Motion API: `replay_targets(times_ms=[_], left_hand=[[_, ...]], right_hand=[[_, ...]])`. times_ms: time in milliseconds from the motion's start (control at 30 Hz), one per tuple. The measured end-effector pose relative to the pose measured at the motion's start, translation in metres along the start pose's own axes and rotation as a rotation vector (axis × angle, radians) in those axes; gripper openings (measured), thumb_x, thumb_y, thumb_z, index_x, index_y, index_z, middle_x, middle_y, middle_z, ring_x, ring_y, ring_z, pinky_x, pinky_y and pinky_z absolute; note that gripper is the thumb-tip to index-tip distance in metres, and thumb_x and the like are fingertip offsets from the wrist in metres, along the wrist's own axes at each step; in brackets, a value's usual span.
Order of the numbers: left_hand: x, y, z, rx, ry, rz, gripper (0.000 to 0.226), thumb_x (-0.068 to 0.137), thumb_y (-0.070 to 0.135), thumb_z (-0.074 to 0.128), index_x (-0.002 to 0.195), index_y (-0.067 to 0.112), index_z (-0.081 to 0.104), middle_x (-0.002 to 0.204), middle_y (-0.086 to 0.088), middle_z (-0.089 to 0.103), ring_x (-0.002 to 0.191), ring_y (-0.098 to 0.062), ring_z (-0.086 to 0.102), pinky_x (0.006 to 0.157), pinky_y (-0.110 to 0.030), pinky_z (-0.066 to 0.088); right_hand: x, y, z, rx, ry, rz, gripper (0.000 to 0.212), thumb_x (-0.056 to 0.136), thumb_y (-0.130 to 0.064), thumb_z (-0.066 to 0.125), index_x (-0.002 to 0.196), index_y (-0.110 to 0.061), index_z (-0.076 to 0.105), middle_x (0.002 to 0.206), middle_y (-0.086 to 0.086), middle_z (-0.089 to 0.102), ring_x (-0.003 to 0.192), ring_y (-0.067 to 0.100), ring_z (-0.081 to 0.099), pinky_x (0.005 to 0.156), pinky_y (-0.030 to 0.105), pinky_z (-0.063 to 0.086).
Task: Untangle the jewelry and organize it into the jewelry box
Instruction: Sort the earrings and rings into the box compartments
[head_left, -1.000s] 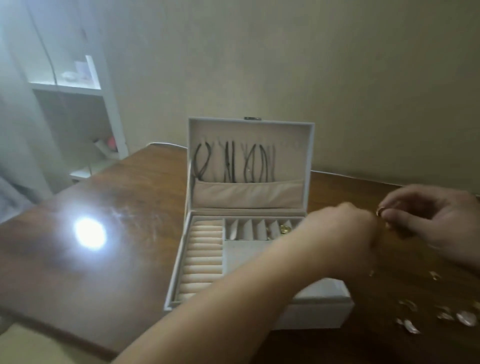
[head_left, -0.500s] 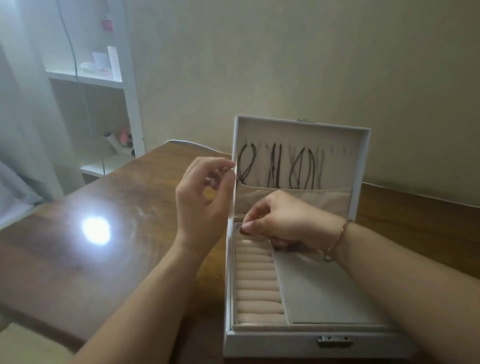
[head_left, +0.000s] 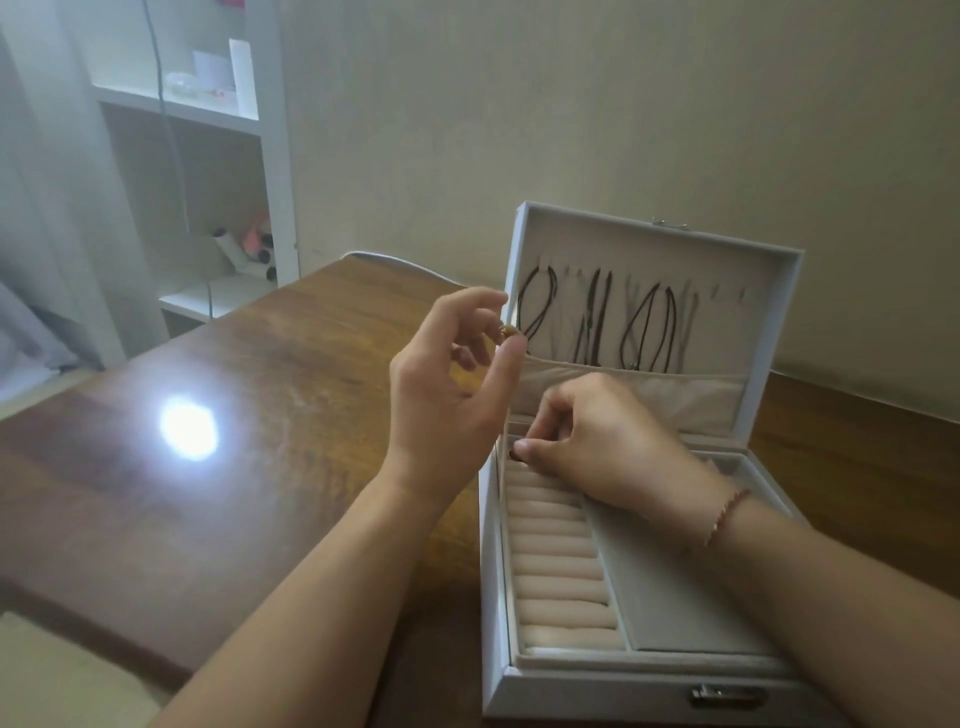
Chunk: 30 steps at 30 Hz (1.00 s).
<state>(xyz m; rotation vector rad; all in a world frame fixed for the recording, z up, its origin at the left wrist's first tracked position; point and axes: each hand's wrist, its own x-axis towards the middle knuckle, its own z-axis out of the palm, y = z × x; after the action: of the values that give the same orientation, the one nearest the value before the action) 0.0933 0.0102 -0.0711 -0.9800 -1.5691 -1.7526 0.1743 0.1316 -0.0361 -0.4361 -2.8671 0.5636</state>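
Note:
A white jewelry box (head_left: 493, 613) stands open on the wooden table, lid upright. Several dark cord necklaces (head_left: 597, 327) hang inside the lid above a beige pocket. Beige ring rolls (head_left: 556, 566) fill the box's left column, with a grey flat pad (head_left: 670, 587) beside them. My left hand (head_left: 447, 405) is raised left of the lid and pinches a small gold piece (head_left: 510, 331) between thumb and fingertip. My right hand (head_left: 597, 441) rests over the far end of the ring rolls, its fingers curled, pinching a small reddish piece (head_left: 515, 456) against the top roll.
The brown wooden table (head_left: 234, 467) shows a bright glare spot on its left half. A white shelf unit (head_left: 208, 156) with small items stands against the wall at the back left. A white cable (head_left: 395, 260) runs along the table's far edge.
Both hands have come from the table right of the box to its left side. The view has swung right to left. In the last half second the hands hardly moved.

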Motion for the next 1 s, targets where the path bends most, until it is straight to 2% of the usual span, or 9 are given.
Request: replay_targets(times_ms=[67, 133, 233, 433, 533, 633, 767, 867, 1000], left_hand=[[-0.001, -0.001, -0.001, -0.021, -0.031, 0.002, 0.017, 0.087, 0.008, 0.072, 0.103, 0.007, 0.066, 0.087, 0.007, 0.066, 0.078, -0.014, 0.063, 0.072, -0.033, 0.052], [-0.002, -0.001, -0.002, -0.036, -0.074, 0.015, 0.016, 0.086, 0.013, 0.073, 0.101, 0.009, 0.069, 0.089, 0.002, 0.071, 0.084, -0.018, 0.067, 0.075, -0.034, 0.053], [-0.003, 0.004, 0.001, -0.104, -0.136, 0.006, 0.019, 0.084, 0.015, 0.074, 0.102, 0.011, 0.068, 0.092, 0.002, 0.072, 0.088, -0.015, 0.070, 0.080, -0.028, 0.056], [-0.002, 0.009, 0.003, -0.224, -0.168, -0.054, 0.013, 0.086, 0.018, 0.071, 0.091, 0.011, 0.060, 0.084, 0.001, 0.069, 0.083, -0.016, 0.072, 0.074, -0.031, 0.058], [-0.003, 0.011, 0.004, -0.212, -0.218, -0.022, 0.013, 0.089, 0.017, 0.066, 0.086, 0.004, 0.063, 0.080, -0.003, 0.068, 0.077, -0.017, 0.070, 0.070, -0.030, 0.057], [-0.004, 0.008, 0.003, -0.163, -0.231, -0.024, 0.018, 0.093, 0.018, 0.061, 0.086, 0.002, 0.066, 0.077, -0.008, 0.066, 0.074, -0.022, 0.065, 0.067, -0.035, 0.055], [-0.002, 0.002, -0.002, -0.087, -0.053, -0.080, 0.005, 0.091, 0.013, 0.058, 0.094, 0.014, 0.062, 0.088, -0.003, 0.065, 0.083, -0.024, 0.062, 0.076, -0.049, 0.051], [-0.002, 0.004, -0.004, -0.084, -0.047, -0.338, 0.039, 0.075, 0.011, 0.057, 0.111, 0.024, 0.055, 0.106, 0.004, 0.058, 0.096, -0.018, 0.056, 0.081, -0.042, 0.049], [-0.004, 0.000, -0.004, -0.083, -0.233, -0.537, 0.076, 0.062, 0.019, 0.057, 0.132, 0.039, 0.036, 0.128, 0.006, 0.043, 0.115, -0.017, 0.046, 0.085, -0.035, 0.050]], right_hand=[[0.000, 0.005, -0.004, 0.110, 0.081, -0.079, 0.017, 0.080, -0.040, 0.077, 0.074, -0.026, 0.070, 0.064, -0.007, 0.065, 0.060, 0.004, 0.060, 0.059, 0.031, 0.053], [-0.002, 0.011, -0.013, 0.381, 0.191, -0.191, 0.009, 0.084, -0.028, 0.075, 0.093, -0.029, 0.072, 0.070, -0.003, 0.066, 0.061, 0.010, 0.060, 0.058, 0.023, 0.050], [-0.006, 0.018, -0.022, 0.544, 0.219, -0.385, 0.038, 0.084, -0.025, 0.076, 0.121, -0.029, 0.065, 0.084, -0.003, 0.067, 0.067, 0.020, 0.061, 0.060, 0.021, 0.052], [0.001, 0.021, -0.016, 0.522, 0.369, -0.603, 0.019, 0.085, -0.015, 0.075, 0.103, -0.010, 0.074, 0.089, -0.003, 0.069, 0.075, 0.014, 0.063, 0.061, 0.021, 0.047], [0.000, 0.023, -0.018, 0.519, 0.295, -0.667, 0.018, 0.087, -0.014, 0.071, 0.103, -0.006, 0.072, 0.087, -0.005, 0.067, 0.071, 0.007, 0.061, 0.060, 0.014, 0.043], [-0.002, 0.026, -0.021, 0.551, 0.135, -0.584, 0.014, 0.091, -0.024, 0.065, 0.096, -0.012, 0.069, 0.076, -0.007, 0.062, 0.058, 0.010, 0.054, 0.054, 0.023, 0.044], [0.003, 0.032, -0.024, 0.118, -0.056, -0.417, 0.012, 0.097, -0.034, 0.055, 0.085, -0.033, 0.057, 0.085, -0.014, 0.052, 0.075, 0.008, 0.053, 0.069, 0.036, 0.050], [-0.001, 0.028, -0.024, -0.158, -0.148, -0.400, 0.011, 0.098, -0.040, 0.050, 0.088, -0.034, 0.050, 0.096, -0.015, 0.041, 0.081, 0.006, 0.046, 0.075, 0.036, 0.045], [-0.008, 0.020, -0.021, -0.463, -0.124, -0.442, 0.017, 0.101, -0.042, 0.040, 0.107, -0.032, 0.052, 0.112, -0.008, 0.037, 0.085, 0.005, 0.030, 0.072, 0.030, 0.032]])
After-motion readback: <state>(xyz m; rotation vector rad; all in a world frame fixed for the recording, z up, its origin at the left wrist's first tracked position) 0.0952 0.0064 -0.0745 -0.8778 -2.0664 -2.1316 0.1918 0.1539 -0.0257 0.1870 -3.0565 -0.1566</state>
